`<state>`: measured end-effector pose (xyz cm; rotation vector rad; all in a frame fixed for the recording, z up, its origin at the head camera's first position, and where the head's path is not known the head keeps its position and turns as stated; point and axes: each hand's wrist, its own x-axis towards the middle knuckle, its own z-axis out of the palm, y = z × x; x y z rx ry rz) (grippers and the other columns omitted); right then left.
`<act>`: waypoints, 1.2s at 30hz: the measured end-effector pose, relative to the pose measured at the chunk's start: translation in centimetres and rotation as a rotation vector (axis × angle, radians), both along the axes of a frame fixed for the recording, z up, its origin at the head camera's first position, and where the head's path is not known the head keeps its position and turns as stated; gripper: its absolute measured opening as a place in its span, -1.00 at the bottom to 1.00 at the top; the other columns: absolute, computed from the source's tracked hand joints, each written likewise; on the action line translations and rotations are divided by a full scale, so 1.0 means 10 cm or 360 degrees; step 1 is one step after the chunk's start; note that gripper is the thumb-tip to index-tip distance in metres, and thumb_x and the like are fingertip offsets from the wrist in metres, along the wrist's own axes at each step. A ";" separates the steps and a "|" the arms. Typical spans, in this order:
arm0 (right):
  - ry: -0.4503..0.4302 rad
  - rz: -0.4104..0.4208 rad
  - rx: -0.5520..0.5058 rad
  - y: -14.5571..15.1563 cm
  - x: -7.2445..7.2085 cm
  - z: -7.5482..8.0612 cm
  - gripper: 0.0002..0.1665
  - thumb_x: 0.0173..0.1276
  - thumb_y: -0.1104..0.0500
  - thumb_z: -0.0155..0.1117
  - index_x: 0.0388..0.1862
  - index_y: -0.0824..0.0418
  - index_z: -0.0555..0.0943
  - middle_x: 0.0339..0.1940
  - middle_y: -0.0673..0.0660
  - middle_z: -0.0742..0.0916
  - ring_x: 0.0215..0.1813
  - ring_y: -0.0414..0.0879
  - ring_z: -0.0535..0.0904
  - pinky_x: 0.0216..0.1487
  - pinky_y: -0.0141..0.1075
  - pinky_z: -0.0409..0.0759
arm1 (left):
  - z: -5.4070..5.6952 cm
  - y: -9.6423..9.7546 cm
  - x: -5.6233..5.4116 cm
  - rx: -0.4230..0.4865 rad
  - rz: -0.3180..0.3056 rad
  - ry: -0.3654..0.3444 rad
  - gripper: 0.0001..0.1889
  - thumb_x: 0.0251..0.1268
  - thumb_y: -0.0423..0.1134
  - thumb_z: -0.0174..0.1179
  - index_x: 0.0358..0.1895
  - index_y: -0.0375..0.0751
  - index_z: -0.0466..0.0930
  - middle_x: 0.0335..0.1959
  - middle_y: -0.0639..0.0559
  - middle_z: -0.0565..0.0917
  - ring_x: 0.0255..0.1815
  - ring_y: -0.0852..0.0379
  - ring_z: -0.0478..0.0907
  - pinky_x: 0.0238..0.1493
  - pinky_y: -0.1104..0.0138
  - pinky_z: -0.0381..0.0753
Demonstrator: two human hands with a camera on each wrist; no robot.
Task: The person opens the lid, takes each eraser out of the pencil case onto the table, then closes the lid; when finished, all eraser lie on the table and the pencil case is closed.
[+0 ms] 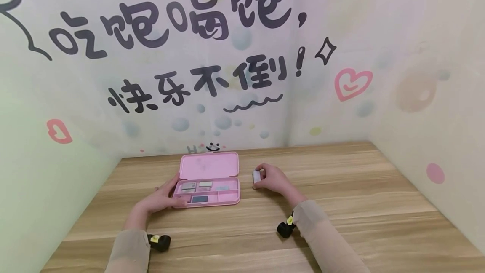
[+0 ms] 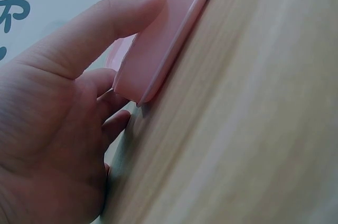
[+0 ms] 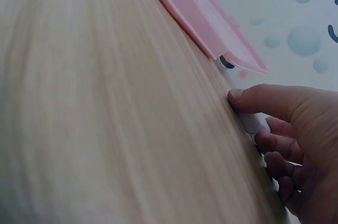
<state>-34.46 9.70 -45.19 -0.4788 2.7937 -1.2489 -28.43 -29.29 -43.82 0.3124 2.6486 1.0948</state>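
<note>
A pink plastic case [image 1: 229, 197] lies on the wooden table with its lid [image 1: 209, 166] folded back. Its compartments hold small items, among them a dark rectangular block [image 1: 199, 199] at the front and whitish blocks [image 1: 205, 184] behind. At the case's left end, my left hand [image 1: 161, 197] grips it, thumb over the front rim and fingers along the side. To the right of the case, my right hand [image 1: 275, 179] pinches a small whitish block [image 1: 256, 176] between thumb and fingers, low at the tabletop. In the right wrist view, the fingers mostly cover this block [image 3: 252, 122].
The wooden table [image 1: 235, 239] meets a printed backdrop [image 1: 257, 125] just behind the case's lid. Side walls [image 1: 447, 146] border the table at left and right. A small black camera [image 1: 285, 229] is worn at each wrist.
</note>
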 end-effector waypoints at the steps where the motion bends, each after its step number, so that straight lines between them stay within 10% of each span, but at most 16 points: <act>1: -0.0005 0.0003 0.0006 0.00 0.00 0.00 -0.33 -0.06 0.12 0.63 0.04 0.27 0.56 -0.44 0.04 0.57 -0.39 -0.12 0.45 -0.36 -0.30 0.44 | 0.00 0.00 0.00 -0.0007 -0.0005 0.0009 0.21 0.02 0.08 0.42 0.57 -0.09 -0.31 0.55 -0.33 -0.17 0.51 -0.36 -0.32 0.32 -0.28 -0.54; 27: 0.0009 0.0110 0.0102 0.00 0.00 0.25 -0.28 0.05 0.15 0.55 0.21 0.27 0.52 -0.41 0.04 0.60 -0.38 -0.11 0.48 -0.34 -0.28 0.49 | 0.01 0.01 0.02 0.0003 -0.0005 -0.0001 0.22 0.02 0.08 0.42 0.57 -0.17 -0.30 0.54 -0.36 -0.18 0.50 -0.38 -0.33 0.32 -0.29 -0.53; 36: 0.0126 0.0540 0.0415 -0.17 -0.07 0.62 -0.50 0.20 0.22 0.41 0.15 0.17 0.59 -0.31 0.02 0.61 -0.30 -0.08 0.47 -0.32 -0.26 0.49 | 0.02 0.00 0.02 0.0001 0.0008 -0.0001 0.20 0.02 0.10 0.41 0.57 -0.14 -0.29 0.55 -0.33 -0.17 0.51 -0.37 -0.32 0.32 -0.29 -0.53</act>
